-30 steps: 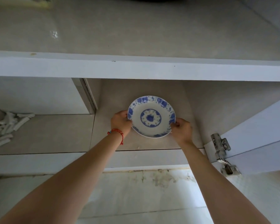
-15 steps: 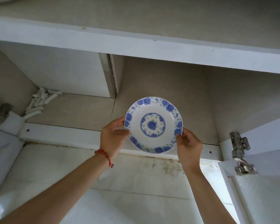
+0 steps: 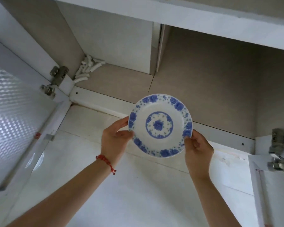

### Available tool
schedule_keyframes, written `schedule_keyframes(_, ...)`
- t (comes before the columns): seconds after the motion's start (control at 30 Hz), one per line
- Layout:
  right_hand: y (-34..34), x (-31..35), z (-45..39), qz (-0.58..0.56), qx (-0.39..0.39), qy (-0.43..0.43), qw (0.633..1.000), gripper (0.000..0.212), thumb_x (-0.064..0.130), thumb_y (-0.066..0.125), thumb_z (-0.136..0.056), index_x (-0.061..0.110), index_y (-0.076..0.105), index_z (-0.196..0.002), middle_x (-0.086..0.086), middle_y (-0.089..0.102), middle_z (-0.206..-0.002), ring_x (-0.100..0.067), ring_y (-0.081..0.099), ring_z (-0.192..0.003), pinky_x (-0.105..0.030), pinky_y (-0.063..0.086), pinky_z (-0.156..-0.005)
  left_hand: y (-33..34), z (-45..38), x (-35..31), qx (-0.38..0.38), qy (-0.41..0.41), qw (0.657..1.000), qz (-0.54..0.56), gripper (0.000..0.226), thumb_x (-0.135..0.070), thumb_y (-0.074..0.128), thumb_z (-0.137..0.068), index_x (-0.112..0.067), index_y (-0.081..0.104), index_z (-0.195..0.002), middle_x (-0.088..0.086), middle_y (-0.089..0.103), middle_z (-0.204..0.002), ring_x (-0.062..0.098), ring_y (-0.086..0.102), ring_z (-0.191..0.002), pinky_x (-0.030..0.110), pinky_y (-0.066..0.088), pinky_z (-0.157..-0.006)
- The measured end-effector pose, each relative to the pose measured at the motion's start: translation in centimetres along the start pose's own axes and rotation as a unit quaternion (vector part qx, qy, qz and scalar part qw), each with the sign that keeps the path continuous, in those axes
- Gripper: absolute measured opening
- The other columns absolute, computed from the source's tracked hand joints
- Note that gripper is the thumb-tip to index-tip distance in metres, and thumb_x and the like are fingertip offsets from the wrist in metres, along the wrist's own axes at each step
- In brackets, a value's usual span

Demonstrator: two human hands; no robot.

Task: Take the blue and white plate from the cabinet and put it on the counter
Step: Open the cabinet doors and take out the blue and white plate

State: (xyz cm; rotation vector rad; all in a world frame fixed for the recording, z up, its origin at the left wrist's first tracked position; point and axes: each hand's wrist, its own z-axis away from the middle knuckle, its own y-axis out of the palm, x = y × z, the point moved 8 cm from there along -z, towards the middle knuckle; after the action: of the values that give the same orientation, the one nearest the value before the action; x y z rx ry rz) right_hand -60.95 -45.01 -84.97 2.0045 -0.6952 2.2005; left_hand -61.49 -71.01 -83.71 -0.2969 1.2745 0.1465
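Plate point(image 3: 160, 126), clear of the cabinet shelf point(image 3: 203, 95), pinched at opposite rims by left hand point(image 3: 116, 138) and right hand point(image 3: 197, 149); a loosened pinch risks dropping it.

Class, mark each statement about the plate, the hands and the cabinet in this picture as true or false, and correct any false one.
1. Both hands hold the blue and white plate by its rim. True.
2. The plate rests on the cabinet shelf. False: it is held in the air, in front of the cabinet.
3. The red bracelet is on the right wrist. False: it is on the left wrist.
4. White tube-like pieces lie in the shelf's back left corner. True.
5. The left hand grips the plate's left edge, the right hand its lower right edge. True.
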Motion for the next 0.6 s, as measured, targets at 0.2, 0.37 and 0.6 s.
schedule_keyframes(0.2, 0.6, 1.2, 3.6, -0.002, -0.001, 0.026, 1.0, 0.03, -0.013, 0.051, -0.082, 0.01, 0.066, -0.092, 0.028, 0.067, -0.065, 0.013, 0.061, -0.067, -0.001, 0.043, -0.059, -2.8, 2.9, -0.1, 0.004, -0.015, 1.0, 0.008, 0.058, 0.014, 0.068, -0.066, -0.043, 0.07, -0.079, -0.027, 0.072, -0.081, 0.007, 0.069, -0.084, 0.02, 0.056, -0.069)
schedule_keyframes(0.37, 0.0, 5.4, 7.9, 0.009, 0.018, 0.038, 0.999, 0.029, -0.01, 0.052, -0.083, 0.011, 0.066, -0.098, 0.036, 0.067, -0.07, 0.013, 0.062, -0.069, 0.0, 0.043, -0.06, -6.6, 6.9, -1.6, -0.006, -0.059, 0.998, 0.023, 0.054, 0.013, 0.067, -0.07, -0.039, 0.069, -0.086, -0.019, 0.074, -0.084, 0.011, 0.07, -0.081, 0.021, 0.057, -0.067)
schedule_keyframes(0.6, -2.4, 11.9, 12.5, 0.044, 0.041, 0.053, 0.997, 0.028, -0.005, 0.054, -0.085, 0.016, 0.066, -0.1, 0.012, 0.066, -0.079, 0.0, 0.064, -0.068, -0.005, 0.048, -0.061, -9.8, 12.7, -6.7, -0.004, -0.076, 0.997, -0.012, 0.052, 0.007, 0.066, -0.074, -0.042, 0.064, -0.089, -0.026, 0.071, -0.083, 0.006, 0.07, -0.081, 0.02, 0.058, -0.064)
